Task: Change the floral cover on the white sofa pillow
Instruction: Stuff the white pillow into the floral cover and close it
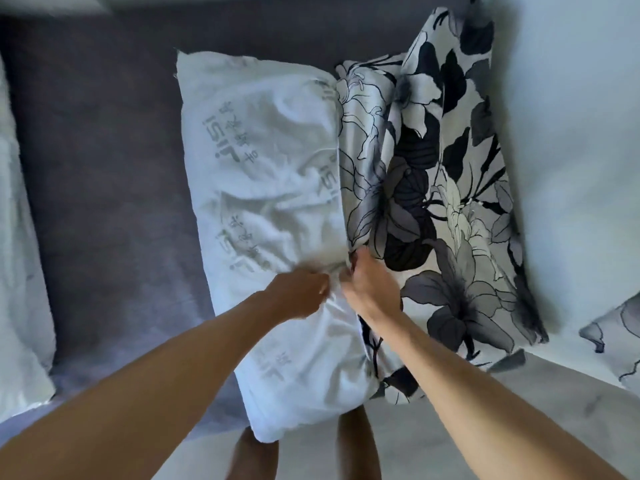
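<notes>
A white pillow [263,188] with grey printed lettering lies on the dark grey sofa seat, its right part still inside a black, grey and white floral cover [450,188]. The cover's open edge runs down the pillow's middle. My left hand [298,292] pinches a fold of the white pillow fabric near the front. Right beside it, my right hand [370,285] grips the floral cover's open edge. Both hands are blurred, and the fingertips are partly hidden in the cloth.
The dark grey sofa seat [104,185] stretches to the left. A white cushion [20,271] lies at the far left, a large pale cushion [571,150] stands at the right, and another floral piece [616,337] shows at the right edge. My legs are below.
</notes>
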